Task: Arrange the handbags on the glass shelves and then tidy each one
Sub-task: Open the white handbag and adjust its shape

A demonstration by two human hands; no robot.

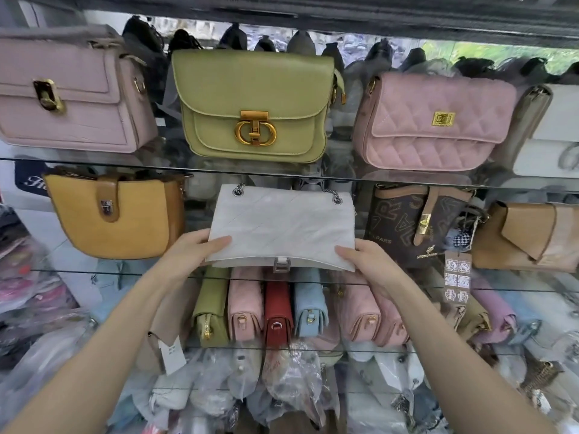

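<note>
A white quilted handbag [282, 227] with a silver chain and clasp stands at the middle of the second glass shelf [94, 272]. My left hand [191, 252] grips its lower left corner and my right hand [365, 261] grips its lower right corner. To its left stands a mustard bag [119, 217]; to its right a brown monogram bag [410, 223] and a tan bag [526, 236]. On the top glass shelf [344, 178] stand a lilac bag [69, 95], a green bag [253, 104] and a pink quilted bag [435, 120].
A white bag [551, 133] sits at the top shelf's right end. Below, a lower shelf holds several bags side-on: green, pink, red [277, 313], blue. Plastic-wrapped bags [282, 386] fill the bottom. Price tags [457, 277] hang from the monogram bag.
</note>
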